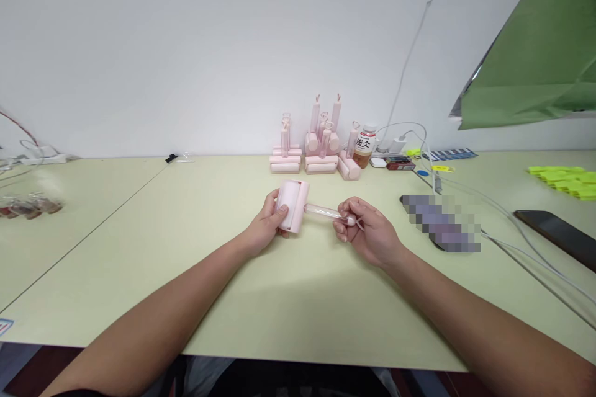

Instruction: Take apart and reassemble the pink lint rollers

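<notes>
A pink lint roller is held above the pale green table [279, 298] at its middle. My left hand [269, 223] grips the roller's pink cylindrical head [293, 205]. My right hand [367, 232] pinches the end of its clear pink handle [326, 212], which runs sideways between the two hands. Both forearms reach in from the near edge.
Several more pink rollers and cases [316, 149] stand stacked at the back by the wall, next to a bottle [365, 146]. A blurred flat object [440, 223], a dark phone [556, 236], white cables [526, 236], yellow pieces [565, 180] lie right. Small items [28, 206] sit far left.
</notes>
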Tool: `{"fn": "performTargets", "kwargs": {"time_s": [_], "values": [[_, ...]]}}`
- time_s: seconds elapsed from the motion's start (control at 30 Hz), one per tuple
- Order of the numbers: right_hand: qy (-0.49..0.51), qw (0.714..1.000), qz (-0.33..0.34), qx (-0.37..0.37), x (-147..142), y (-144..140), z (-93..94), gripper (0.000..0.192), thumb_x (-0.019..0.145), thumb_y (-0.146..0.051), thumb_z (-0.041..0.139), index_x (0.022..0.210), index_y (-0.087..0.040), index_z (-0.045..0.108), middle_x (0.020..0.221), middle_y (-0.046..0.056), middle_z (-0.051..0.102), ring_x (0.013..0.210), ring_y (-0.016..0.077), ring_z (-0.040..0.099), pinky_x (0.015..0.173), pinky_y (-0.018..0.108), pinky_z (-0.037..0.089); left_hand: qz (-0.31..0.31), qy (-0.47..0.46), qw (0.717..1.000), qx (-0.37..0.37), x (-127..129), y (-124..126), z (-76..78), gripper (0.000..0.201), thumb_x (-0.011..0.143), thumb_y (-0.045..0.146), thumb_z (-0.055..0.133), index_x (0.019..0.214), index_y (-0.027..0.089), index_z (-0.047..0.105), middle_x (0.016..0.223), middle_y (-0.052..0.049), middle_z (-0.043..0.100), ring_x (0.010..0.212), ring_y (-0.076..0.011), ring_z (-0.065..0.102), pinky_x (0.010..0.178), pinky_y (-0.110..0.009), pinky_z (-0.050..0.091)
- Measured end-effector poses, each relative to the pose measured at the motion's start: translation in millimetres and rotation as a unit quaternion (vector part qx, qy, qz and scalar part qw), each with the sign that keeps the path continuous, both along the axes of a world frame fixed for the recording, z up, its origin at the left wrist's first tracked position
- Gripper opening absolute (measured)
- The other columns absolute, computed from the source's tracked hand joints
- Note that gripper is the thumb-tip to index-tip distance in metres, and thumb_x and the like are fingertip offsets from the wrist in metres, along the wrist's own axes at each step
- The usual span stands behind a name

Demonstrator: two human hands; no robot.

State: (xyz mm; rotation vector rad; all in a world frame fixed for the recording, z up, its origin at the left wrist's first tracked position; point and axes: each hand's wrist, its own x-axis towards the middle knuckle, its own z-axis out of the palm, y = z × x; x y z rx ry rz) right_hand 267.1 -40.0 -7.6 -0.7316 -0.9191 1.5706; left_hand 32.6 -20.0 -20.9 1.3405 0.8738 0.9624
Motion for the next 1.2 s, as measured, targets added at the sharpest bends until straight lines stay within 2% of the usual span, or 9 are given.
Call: {"fn": "performTargets", "kwargs": {"time_s": [0.23,0.4,0.6,0.73,0.93,1.07,1.2], "values": [[0.005,1.0,-0.007,-0.001,0,0,-2.6,0.027,0.075,-0.039,0.075,0.067,-0.018,0.06,0.064,-0.003,0.045,0.05,0.0118,0.053,0.043,0.024,0.04,0.025,-0.001,1.0,-0.009,4,-1,-3.4,0.069,0.087,0.055,0.056,0.144,0.032,0.024,0.126,-0.007,0.051,0.093,-0.0193,0.056,0.072,-0.031,0.052],[0.006,1.0,-0.006,-0.001,-1,1,-7.3,0.027,0.076,-0.038,0.075,0.067,-0.018,0.06,0.063,-0.004,0.044,0.05,0.0119,0.053,0.043,0.024,0.041,0.021,0.028,0.999,-0.009,5,-2,-1.7,0.075,0.086,0.056,0.056,0.146,0.029,0.02,0.12,-0.008,0.053,0.085,-0.0188,0.055,0.068,-0.032,0.052],[0.007,1.0,0.009,0.006,0,2,-9.1,0.026,0.079,-0.04,0.072,0.071,-0.018,0.062,0.064,-0.004,0.043,0.052,0.0123,0.054,0.044,0.024,0.042,0.021,0.073,0.997,0.025,3,-5,3.5,0.088,0.075,0.042,0.072,0.144,0.027,0.021,0.126,-0.011,0.051,0.096,-0.0225,0.057,0.064,-0.029,0.051],[0.004,1.0,0.014,0.01,-2,-1,-6.7,0.024,0.079,-0.039,0.072,0.074,-0.018,0.063,0.068,-0.004,0.046,0.055,0.0125,0.056,0.046,0.024,0.044,0.032,0.113,0.992,0.054,1,-3,0.7,0.098,0.068,0.037,0.077,0.146,0.024,0.019,0.132,-0.012,0.051,0.109,-0.0268,0.057,0.08,-0.035,0.052],[-0.018,0.999,0.006,0.026,-4,-5,-3.8,0.025,0.076,-0.041,0.075,0.077,-0.018,0.064,0.074,-0.002,0.051,0.06,0.014,0.058,0.048,0.026,0.046,0.061,0.188,0.975,0.103,0,-1,2.9,0.092,0.071,0.035,0.073,0.146,0.023,0.021,0.133,-0.011,0.051,0.114,-0.027,0.056,0.093,-0.039,0.048],[-0.067,0.994,0.019,0.085,-4,-8,-10.1,0.021,0.079,-0.04,0.073,0.082,-0.02,0.065,0.07,-0.001,0.056,0.063,0.0157,0.059,0.056,0.028,0.049,0.104,0.23,0.955,0.156,1,-2,3.3,0.079,0.073,0.035,0.071,0.141,0.022,0.034,0.137,-0.012,0.048,0.122,-0.031,0.049,0.099,-0.043,0.043],[-0.149,0.964,0.063,0.211,-9,-19,-12.9,0.016,0.086,-0.037,0.066,0.089,-0.021,0.067,0.083,0.004,0.061,0.074,0.0183,0.061,0.07,0.035,0.05,0.14,0.242,0.943,0.182,3,-2,0.4,0.073,0.072,0.036,0.073,0.135,0.021,0.039,0.132,-0.012,0.05,0.119,-0.0306,0.05,0.097,-0.043,0.043]]}}
